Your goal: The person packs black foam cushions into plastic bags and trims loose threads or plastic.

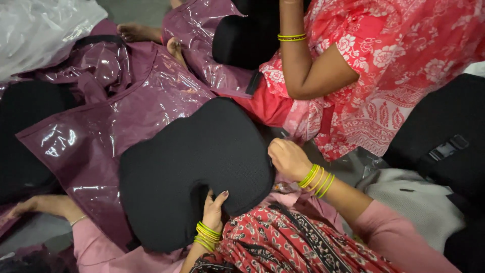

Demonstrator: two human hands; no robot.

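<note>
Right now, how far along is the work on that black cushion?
Done: nothing clearly finished. In hand: the left hand grips the black cushion at its notch, and the right hand pinches its edge. Left: the cushion lies bare on the maroon plastic covers, not inside one.

black u-shaped foam cushion (187, 172), notch facing down, tilted over lap, atop maroon plastic.

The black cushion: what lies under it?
Glossy maroon plastic covers spread out from beneath the black cushion, and the red patterned lap sits under its near edge. Whatever lies beneath its middle is hidden.
</note>
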